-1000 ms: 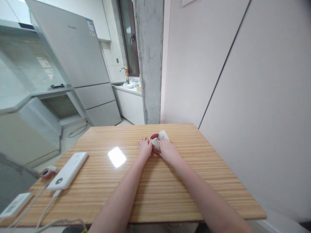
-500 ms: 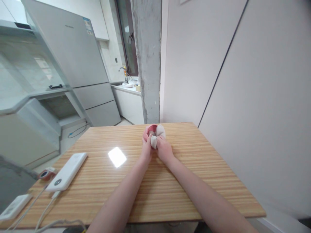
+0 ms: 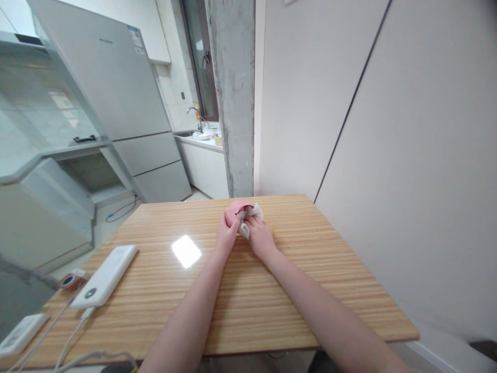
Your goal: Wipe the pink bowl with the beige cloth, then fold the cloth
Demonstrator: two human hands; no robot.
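Over the far middle of the wooden table [image 3: 272,290], my left hand [image 3: 225,235] holds a small round pink-red object [image 3: 234,210], tilted and lifted off the wood. My right hand [image 3: 259,237] presses a crumpled white cloth [image 3: 252,213] against that object from the right. Both hands touch each other around it. What the object is cannot be made out; much of it is hidden by fingers and cloth.
A white power bank [image 3: 104,276] with cables lies at the table's left edge, beside a small red device [image 3: 69,281] and a white flat device [image 3: 19,334]. A wall runs along the right, a concrete pillar [image 3: 233,98] behind. A fridge [image 3: 112,88] stands far left.
The pink-red object has been lifted from the table surface and tilted up in my left hand. The cloth has shifted over it, and both hands have moved slightly farther away.
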